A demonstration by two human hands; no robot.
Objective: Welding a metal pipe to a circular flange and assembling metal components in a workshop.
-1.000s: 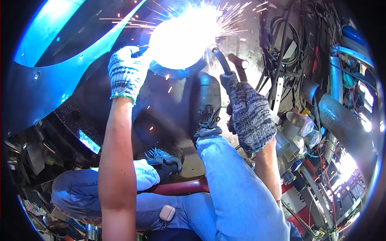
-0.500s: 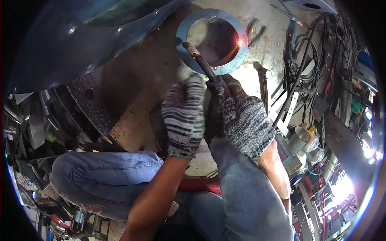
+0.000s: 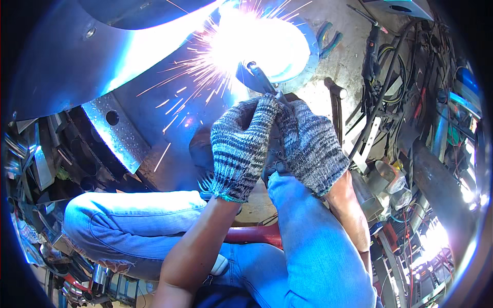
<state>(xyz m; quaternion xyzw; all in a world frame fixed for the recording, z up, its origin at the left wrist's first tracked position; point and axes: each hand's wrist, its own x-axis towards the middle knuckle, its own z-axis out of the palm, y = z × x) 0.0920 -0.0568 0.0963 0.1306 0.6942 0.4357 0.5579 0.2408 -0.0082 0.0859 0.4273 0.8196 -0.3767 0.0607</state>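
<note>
A welding torch (image 3: 263, 79) points away from me, its tip in a blinding white glare with orange sparks flying mostly left. My right hand (image 3: 316, 146), in a grey striped knit glove, is closed around the torch handle. Beside it my left hand (image 3: 239, 146), gloved alike, is closed with its fingertips against the torch just behind the neck. Under the glare lies a flat metal ring (image 3: 313, 54); only its right and lower rim shows, and the weld spot itself is hidden by the light.
A large curved metal sheet (image 3: 56, 66) fills the upper left. Green-handled pliers (image 3: 331, 45) lie right of the ring, and a hammer (image 3: 336, 100) lies nearer. Tangled cables (image 3: 395, 66) and scrap run down the right. A perforated-looking steel plate (image 3: 115, 133) and metal offcuts sit at left.
A bright arc with sparks has flared up at the torch tip, where only a small red glow showed on the ring's right side. My left hand has moved right, onto the torch.
</note>
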